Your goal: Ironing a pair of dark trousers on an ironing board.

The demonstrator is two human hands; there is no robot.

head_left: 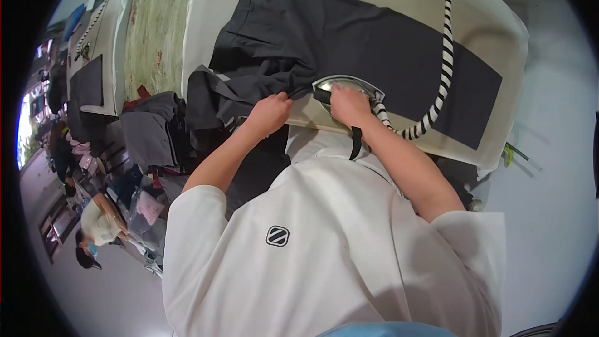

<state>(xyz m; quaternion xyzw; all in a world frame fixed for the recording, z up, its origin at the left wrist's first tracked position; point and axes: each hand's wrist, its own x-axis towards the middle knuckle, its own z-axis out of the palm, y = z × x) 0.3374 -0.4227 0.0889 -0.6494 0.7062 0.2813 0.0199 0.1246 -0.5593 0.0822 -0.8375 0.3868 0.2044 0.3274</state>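
Both hands are working at the near edge of the worktop (493, 28), a padded cream surface. The right hand (350, 106) is gripping the dark handle of an iron (349, 80); a black strap (356, 143) is hanging at its wrist. The left hand (271, 114) is curling its fingers at the cloth just left of the iron; cannot tell whether they are pinching it.

The iron is resting on dark gray trousers (374, 40), near their near edge. The trousers are lying across the worktop: the waistband is pointing to the far left, the leg is stretching flat to the right, and the fabric is bunching in folds far of the left hand.

A black-and-white striped hose (447, 56) is running from the iron, curving right over the leg, then rising to the far side.

Further left, folded dark garments (150, 131) are lying in a stack, near of a pale streaked board (153, 37). At the near left, well apart, 1 co-worker (100, 221) in a light top and dark cap is leaning toward piled clothing (148, 207).
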